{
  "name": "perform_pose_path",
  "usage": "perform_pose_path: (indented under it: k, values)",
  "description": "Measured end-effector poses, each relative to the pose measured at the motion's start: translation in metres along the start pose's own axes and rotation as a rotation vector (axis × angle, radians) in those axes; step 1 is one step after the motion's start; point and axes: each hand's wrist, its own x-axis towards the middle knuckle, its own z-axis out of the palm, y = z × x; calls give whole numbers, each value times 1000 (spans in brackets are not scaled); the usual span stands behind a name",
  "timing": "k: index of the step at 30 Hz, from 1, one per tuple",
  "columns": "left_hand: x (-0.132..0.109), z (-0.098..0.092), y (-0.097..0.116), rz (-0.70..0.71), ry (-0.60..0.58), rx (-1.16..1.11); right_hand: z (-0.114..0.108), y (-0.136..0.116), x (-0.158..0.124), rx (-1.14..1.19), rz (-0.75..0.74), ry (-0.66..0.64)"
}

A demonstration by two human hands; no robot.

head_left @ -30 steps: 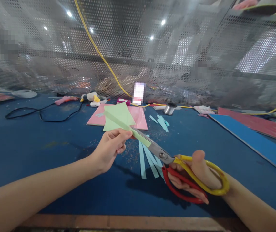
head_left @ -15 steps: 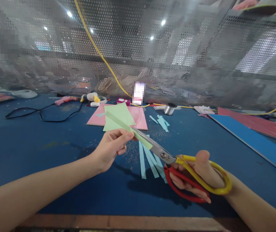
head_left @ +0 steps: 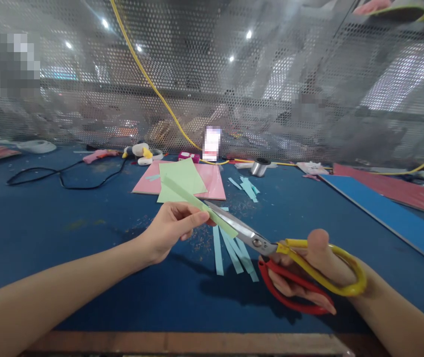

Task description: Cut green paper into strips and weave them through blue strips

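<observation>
Between the thumb and fingers of my left hand (head_left: 176,228) is a narrow strip of light green paper (head_left: 187,198), slanting down to the right. My right hand (head_left: 319,267) grips scissors (head_left: 258,243) with one yellow and one red handle, thumb through the yellow loop and fingers in the red one. Their blades point up-left, along the strip's right edge and close to my left fingertips. Whether the blades touch the paper I cannot tell. Below them, several pale blue paper strips (head_left: 230,250) lie fanned out on the blue table (head_left: 122,302).
Behind my left hand, green sheets (head_left: 182,176) rest on pink sheets (head_left: 213,181). More blue strips (head_left: 249,189) and a wire spool (head_left: 260,167) lie farther back. A pink glue gun (head_left: 100,155) with a black cord is at left, a blue board (head_left: 383,213) at right.
My right hand and the scissors have shifted slightly right and down. My left hand, still pinching the green strip, has moved a little to the right.
</observation>
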Motion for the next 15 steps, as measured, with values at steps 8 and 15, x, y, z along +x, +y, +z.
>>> perform_pose_path:
  k: [8, 15]
  values:
    - [0, -1, -3, -5, -81, 13, 4, 0, 3, -38, -25, 46]
    - [0, 2, 2, 45, -34, 26, 5, 1, 5, 31, -7, 52]
